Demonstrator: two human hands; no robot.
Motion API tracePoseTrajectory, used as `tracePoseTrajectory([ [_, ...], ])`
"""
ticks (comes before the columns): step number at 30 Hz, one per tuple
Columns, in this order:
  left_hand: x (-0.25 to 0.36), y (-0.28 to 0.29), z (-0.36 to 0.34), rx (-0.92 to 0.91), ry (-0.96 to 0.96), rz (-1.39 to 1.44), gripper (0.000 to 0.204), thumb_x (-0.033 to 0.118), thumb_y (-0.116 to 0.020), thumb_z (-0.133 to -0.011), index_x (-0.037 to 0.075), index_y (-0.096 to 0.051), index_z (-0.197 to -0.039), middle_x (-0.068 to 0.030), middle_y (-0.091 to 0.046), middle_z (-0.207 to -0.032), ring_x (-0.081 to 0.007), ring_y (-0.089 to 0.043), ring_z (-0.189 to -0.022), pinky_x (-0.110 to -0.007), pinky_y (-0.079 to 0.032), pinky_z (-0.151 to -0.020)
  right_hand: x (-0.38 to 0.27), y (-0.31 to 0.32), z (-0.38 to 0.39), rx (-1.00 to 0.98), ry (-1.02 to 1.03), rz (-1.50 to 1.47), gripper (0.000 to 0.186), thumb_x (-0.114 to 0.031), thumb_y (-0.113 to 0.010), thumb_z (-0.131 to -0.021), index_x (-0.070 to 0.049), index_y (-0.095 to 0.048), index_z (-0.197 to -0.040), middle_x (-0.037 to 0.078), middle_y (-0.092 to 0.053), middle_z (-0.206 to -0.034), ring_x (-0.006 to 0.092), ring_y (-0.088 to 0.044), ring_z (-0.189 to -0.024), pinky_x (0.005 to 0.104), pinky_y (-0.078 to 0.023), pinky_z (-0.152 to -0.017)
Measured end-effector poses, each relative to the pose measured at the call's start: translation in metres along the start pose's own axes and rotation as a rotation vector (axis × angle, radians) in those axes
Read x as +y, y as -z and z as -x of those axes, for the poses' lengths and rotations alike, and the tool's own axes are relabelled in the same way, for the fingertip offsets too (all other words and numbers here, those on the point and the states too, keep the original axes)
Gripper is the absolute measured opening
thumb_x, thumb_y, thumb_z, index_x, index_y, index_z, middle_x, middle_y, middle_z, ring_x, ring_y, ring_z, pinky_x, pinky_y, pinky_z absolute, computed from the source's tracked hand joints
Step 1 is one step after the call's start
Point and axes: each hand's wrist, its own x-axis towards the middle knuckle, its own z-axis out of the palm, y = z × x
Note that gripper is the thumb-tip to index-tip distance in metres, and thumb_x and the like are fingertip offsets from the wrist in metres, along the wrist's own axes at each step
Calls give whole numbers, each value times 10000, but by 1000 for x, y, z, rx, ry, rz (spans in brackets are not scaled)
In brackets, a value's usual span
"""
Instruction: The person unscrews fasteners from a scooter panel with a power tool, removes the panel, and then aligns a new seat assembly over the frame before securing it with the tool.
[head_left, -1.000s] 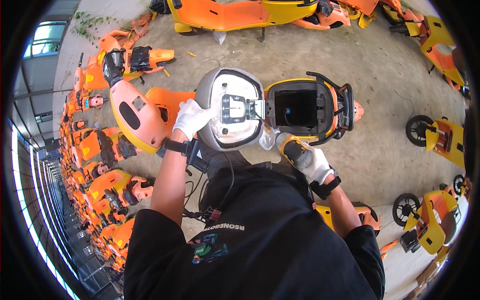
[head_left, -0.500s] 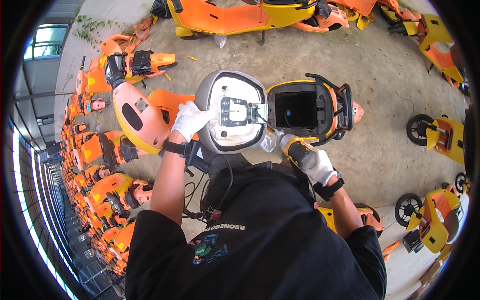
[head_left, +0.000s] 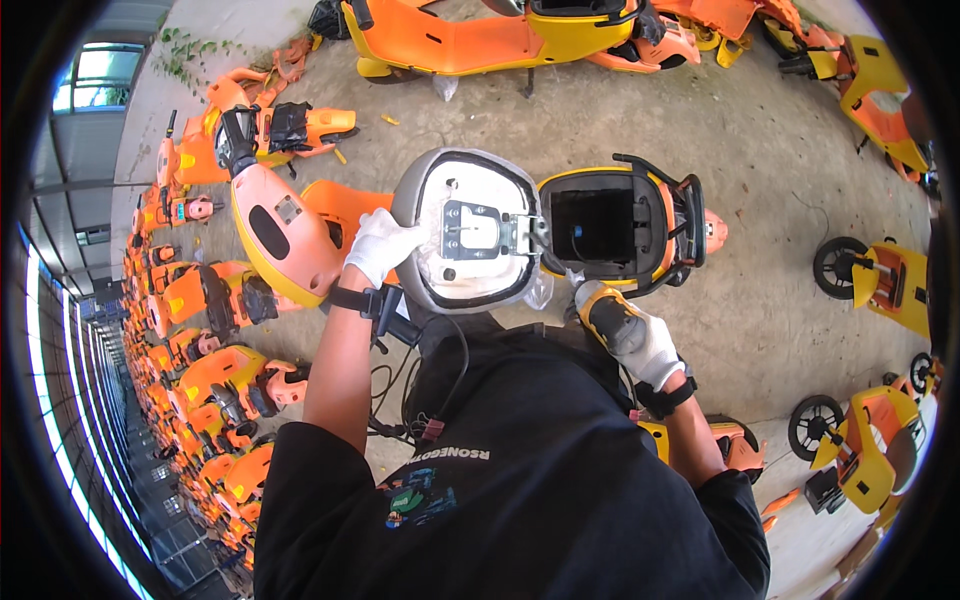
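Note:
Wearing a white glove, my left hand [head_left: 384, 246] is closed on the left rim of a tipped-open grey scooter seat [head_left: 408, 262]. The seat's white underside faces up, with a dark metal bracket [head_left: 471, 231] and a hinge [head_left: 530, 234] at its right side. My right hand [head_left: 655, 356], also gloved in white, grips a yellow and grey power drill [head_left: 612, 318]. Its front end points up and left, close to the seat's lower right edge. The drill apparently touches nothing; its tip is hard to make out. Right of the seat lies the scooter's open storage compartment [head_left: 592, 222].
The scooter's pink-orange front [head_left: 285, 232] stands left of the seat, its black rear rack [head_left: 690, 225] to the right. A clear plastic bag [head_left: 540, 290] hangs by the hinge. Another orange-yellow scooter [head_left: 460, 45] stands beyond. Many scooters [head_left: 225, 375] fill the left; several stand right.
My right hand has drawn the drill slightly nearer to me and to the right, away from the hinge. The left hand keeps its hold on the seat. The whole view has shifted a little.

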Motion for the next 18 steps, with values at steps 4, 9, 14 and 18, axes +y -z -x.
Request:
tracePoseTrajectory([
  [4, 6, 4, 3, 29, 46, -12, 717, 500, -719, -647, -118, -623, -998, -367, -570, -1074, -425, -570, -1047, -405, -461, -915, 4, 7, -1, -62, -18, 51, 465, -220, -742, -695, -7, -611, -1087, 207, -665, -894, 366, -640, -880, 361, -521, -750],
  [9, 6, 5, 0, -25, 91, 29, 696, 476, -732, -633, -100, -633, -1011, -370, -527, -1149, -431, -543, -1088, -406, -458, -934, 6, 8, -2, -55, -2, 42, 457, -211, -735, -696, -11, -610, -1088, 209, -661, -888, 369, -638, -876, 360, -521, -749],
  [14, 14, 9, 4, 31, 93, 22, 795, 524, -737, -626, -114, -595, -1077, -350, -488, -1212, -420, -571, -1048, -401, -473, -914, 3, 11, -7, -66, 49, 29, 462, -198, -731, -688, -11, -606, -1092, 213, -657, -880, 370, -638, -872, 362, -521, -747],
  [18, 15, 5, 0, 32, 94, -29, 872, 589, -716, -632, -123, -571, -1115, -333, -496, -1206, -400, -574, -1067, -395, -476, -912, -17, 24, -18, -132, 62, 88, 457, -187, -722, -688, -13, -604, -1093, 209, -659, -880, 368, -641, -864, 359, -522, -744],
])
